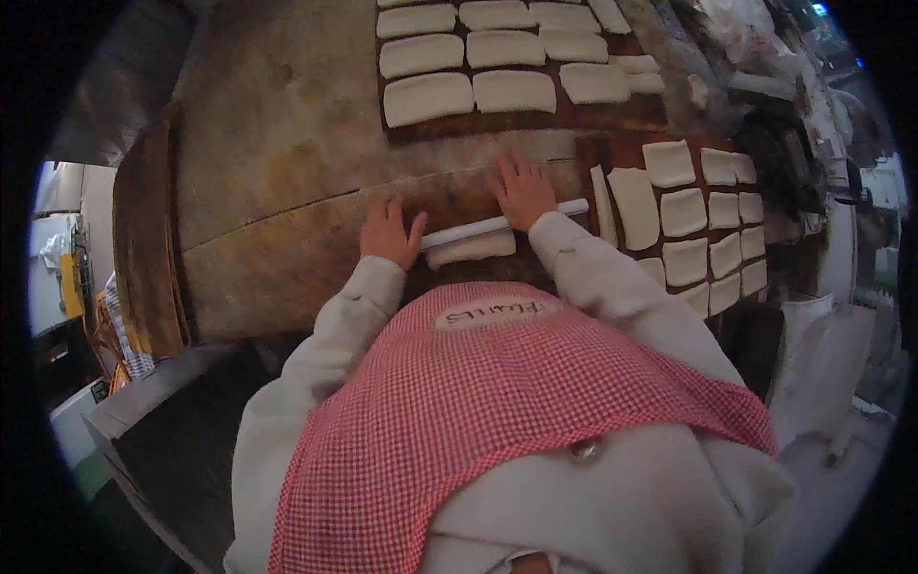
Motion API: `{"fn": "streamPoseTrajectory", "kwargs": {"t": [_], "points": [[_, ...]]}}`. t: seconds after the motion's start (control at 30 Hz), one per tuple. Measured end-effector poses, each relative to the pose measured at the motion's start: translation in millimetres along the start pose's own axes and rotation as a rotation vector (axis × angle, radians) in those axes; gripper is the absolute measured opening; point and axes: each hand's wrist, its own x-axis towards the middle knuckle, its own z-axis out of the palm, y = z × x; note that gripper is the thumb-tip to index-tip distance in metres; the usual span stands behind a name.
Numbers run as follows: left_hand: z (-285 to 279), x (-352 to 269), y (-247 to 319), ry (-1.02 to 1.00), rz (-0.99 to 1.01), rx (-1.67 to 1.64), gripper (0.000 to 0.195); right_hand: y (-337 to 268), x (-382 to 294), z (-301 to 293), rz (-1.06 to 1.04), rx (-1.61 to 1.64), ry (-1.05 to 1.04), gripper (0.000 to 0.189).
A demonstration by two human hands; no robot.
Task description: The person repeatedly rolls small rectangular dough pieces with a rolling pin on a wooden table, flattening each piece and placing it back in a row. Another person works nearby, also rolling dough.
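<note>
A white rolling pin (470, 231) lies slantwise across the wooden work table in front of me. Just below it, on the side towards my body, a pale flattened piece of dough (475, 250) shows partly. My left hand (389, 231) is spread flat at the pin's left end, thumb apart and beside the pin. The pin passes under the palm of my right hand (526, 192), whose fingers stretch away from me over the table; the pin's right end sticks out beyond it. Neither hand has its fingers wrapped around the pin.
A dark board (502, 123) with rows of rectangular dough pieces (428, 98) lies at the far side. Another reddish board (594, 152) at right carries more dough slabs (670, 164). Brown boards (147, 237) stand at the left edge of the wooden table (287, 179).
</note>
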Motion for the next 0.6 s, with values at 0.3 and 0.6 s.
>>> {"fn": "streamPoseTrajectory", "kwargs": {"t": [0.3, 0.6], "points": [[31, 0, -11, 0.074, -0.009, 0.487, 0.061, 18, -5, 30, -0.141, -0.205, 0.069, 0.052], [32, -22, -25, -0.075, 0.123, 0.291, 0.065, 11, -48, 29, -0.103, -0.103, -0.233, 0.055]]}}
